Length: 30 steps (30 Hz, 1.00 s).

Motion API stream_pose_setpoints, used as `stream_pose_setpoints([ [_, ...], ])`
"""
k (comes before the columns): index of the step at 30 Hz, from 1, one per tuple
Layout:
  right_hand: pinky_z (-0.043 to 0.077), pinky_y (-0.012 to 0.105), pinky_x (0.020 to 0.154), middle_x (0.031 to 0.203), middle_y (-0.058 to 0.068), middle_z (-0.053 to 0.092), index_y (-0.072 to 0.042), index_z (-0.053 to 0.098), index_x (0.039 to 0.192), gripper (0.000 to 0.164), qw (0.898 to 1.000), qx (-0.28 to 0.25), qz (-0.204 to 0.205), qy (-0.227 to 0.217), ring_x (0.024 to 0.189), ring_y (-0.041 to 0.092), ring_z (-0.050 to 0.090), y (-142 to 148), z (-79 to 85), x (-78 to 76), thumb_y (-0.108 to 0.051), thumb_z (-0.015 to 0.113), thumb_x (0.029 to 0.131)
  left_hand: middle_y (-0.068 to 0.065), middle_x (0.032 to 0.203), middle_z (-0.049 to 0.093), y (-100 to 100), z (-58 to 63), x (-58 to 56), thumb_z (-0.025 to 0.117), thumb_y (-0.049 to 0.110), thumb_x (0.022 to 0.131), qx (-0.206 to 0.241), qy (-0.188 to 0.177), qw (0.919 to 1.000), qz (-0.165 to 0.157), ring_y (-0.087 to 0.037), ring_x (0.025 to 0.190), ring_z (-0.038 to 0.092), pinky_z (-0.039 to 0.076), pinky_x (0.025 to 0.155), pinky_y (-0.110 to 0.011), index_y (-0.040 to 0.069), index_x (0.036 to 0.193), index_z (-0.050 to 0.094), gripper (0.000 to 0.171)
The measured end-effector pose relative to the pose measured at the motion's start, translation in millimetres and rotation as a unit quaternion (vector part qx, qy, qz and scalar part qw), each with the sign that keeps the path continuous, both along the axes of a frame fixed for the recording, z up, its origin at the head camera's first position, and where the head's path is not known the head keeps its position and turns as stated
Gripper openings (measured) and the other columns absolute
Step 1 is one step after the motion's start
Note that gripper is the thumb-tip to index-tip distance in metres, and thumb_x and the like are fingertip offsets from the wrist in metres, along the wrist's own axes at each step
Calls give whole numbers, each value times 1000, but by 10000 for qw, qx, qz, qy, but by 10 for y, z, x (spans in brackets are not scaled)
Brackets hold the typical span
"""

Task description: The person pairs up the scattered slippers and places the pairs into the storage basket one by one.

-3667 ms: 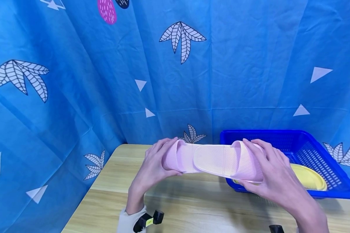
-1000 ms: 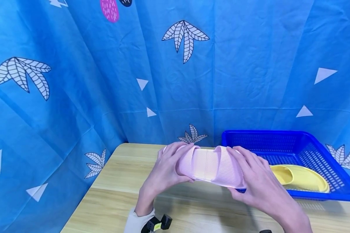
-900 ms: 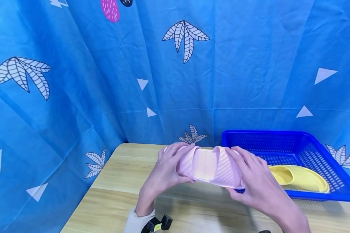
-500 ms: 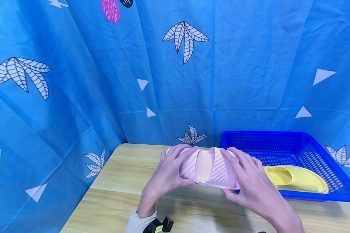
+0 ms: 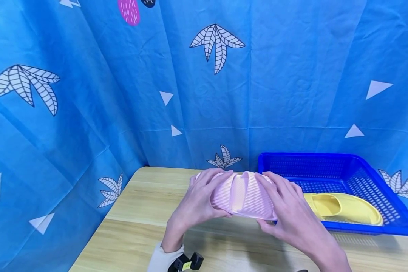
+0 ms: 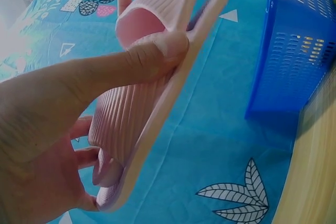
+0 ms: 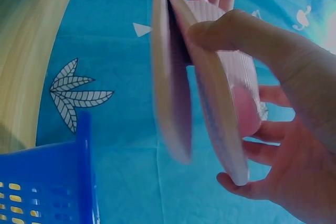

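Note:
Two pink slide slippers with ribbed straps are held up over the wooden table, heels overlapping toward each other. My left hand (image 5: 197, 202) grips the left slipper (image 5: 222, 193), thumb below and fingers over its strap. Around the right slipper (image 5: 258, 198) my right hand (image 5: 290, 207) is curled in the same way. Only a narrow strip of insole (image 5: 239, 192) shows between the two straps. In the left wrist view my thumb (image 6: 152, 59) presses along the sole edge. From the right wrist, the two soles stand face to face with a wedge-shaped gap, my thumb (image 7: 215, 32) on the nearer one.
A blue perforated plastic basket (image 5: 370, 181) stands at the right of the table, with yellow slippers (image 5: 355, 209) inside, partly hidden by my right hand. A blue patterned curtain (image 5: 204, 94) hangs behind the wooden table (image 5: 136, 215).
The two pink slippers have slid further over each other, so the gap between their straps has narrowed. My hands have come closer together, the right one moving left, uncovering more of the yellow slippers.

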State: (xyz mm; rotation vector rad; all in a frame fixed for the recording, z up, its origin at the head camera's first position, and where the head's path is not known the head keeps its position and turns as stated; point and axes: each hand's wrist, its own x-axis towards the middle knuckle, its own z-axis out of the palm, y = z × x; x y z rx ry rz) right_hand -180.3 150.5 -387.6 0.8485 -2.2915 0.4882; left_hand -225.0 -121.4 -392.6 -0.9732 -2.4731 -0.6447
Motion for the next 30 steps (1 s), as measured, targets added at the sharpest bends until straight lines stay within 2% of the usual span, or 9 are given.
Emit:
stream_pose_setpoints([
  [10,42,56,96,141,18,52,-6,48,150,106,9999,-115,90,-34,130,34,50,-26,-12,-29,-32,93,57,-3,147,53,19,2,-18,101,45,57,39,91,9999,-58,-22,135,45,40,99,-53,27,152,49,109],
  [16,42,57,97,141,18,53,-5,48,149,106,9998,-173,124,36,129,36,50,-32,-8,-35,-30,93,56,1,147,52,14,5,-26,100,48,58,87,129,9999,-26,-20,136,44,40,101,-53,28,151,50,108],
  [22,41,59,100,140,18,54,-5,49,148,105,9993,-267,242,85,128,36,51,-46,-22,-46,-28,93,55,3,146,53,13,3,-23,100,48,58,203,54,9998,-74,-18,135,45,41,97,-50,28,150,51,106],
  [30,39,60,102,140,19,54,-4,50,148,105,9993,-209,302,79,130,37,50,-69,-50,-65,-27,94,55,3,143,55,7,-25,-23,100,50,58,215,126,9997,-21,-18,134,46,41,97,-50,26,148,54,104],
])
